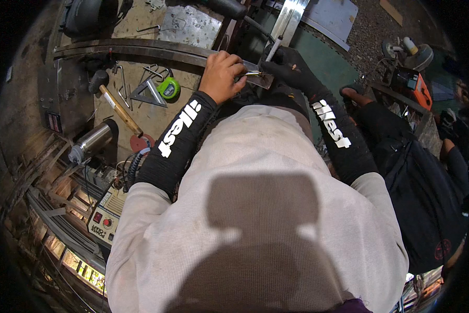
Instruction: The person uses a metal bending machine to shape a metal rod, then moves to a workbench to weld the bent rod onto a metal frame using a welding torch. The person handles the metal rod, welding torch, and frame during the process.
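My bare left hand [224, 75] is closed over the end of a long metal bar [140, 48]. From its fingertips a thin, shiny, yellowish strip [253, 73] points right across the bar's end; its kind is unclear. My right hand [291, 69], in a black glove with a worn fingertip, is closed around a slim grey rod [274, 48] that stands tilted up out of the grip. A thin dark rod [258, 27] with a thick black handle [225, 7] comes close to the grey rod's top. Behind my right hand lies a bright, shiny metal profile [290, 21].
On the left lie a mallet [120, 109], a square [150, 93], a green tape measure [168, 88], hex keys [122, 86], a red disc [141, 142] and a steel bottle [94, 140]. A power unit [103, 216] stands lower left. Another person [401, 151] is close on my right, near an orange tool [422, 93].
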A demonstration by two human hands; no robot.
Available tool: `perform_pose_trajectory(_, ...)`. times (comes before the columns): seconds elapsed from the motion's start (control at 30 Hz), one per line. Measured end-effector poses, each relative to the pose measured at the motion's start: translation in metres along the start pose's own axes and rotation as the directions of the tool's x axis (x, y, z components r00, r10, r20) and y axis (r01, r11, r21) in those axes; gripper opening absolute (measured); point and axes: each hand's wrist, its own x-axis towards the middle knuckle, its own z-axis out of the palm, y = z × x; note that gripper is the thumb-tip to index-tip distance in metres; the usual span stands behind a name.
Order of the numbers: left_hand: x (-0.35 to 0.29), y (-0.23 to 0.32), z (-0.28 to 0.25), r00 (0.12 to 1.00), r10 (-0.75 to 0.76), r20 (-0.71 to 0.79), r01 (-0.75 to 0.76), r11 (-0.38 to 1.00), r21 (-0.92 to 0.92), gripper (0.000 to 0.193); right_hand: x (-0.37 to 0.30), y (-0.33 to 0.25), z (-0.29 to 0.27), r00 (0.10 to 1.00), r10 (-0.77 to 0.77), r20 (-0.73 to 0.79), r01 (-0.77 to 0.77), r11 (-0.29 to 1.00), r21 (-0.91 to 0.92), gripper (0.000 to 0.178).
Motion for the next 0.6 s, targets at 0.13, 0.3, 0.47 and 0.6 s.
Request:
perform_pose_trajectory(0.13,0.000,0.000,0.001,1.000,-0.009,0.009,0.009,1.000,0.009,0.025,0.002,0.005,0.000,1.000,-0.012,0.022,0.013,1.000,-0.010,0.032)
perform_pose_trajectory(0.3,0.000,0.000,-0.001,0.999,-0.017,0.030,0.016,1.000,0.011,0.025,0.005,0.011,0.003,0.999,0.037,0.014,-0.036,0.998,-0.053,0.038)
perform_pose_trajectory(0.47,0.001,0.000,-0.002,0.999,-0.015,0.033,0.014,1.000,0.015,0.025,0.007,0.015,0.004,0.998,0.057,0.015,-0.056,0.996,-0.076,0.042)
perform_pose_trajectory(0.6,0.001,0.000,-0.002,0.999,-0.013,0.033,0.012,1.000,0.014,0.025,0.008,0.019,0.004,0.999,0.021,0.042,-0.016,0.993,-0.119,0.040)
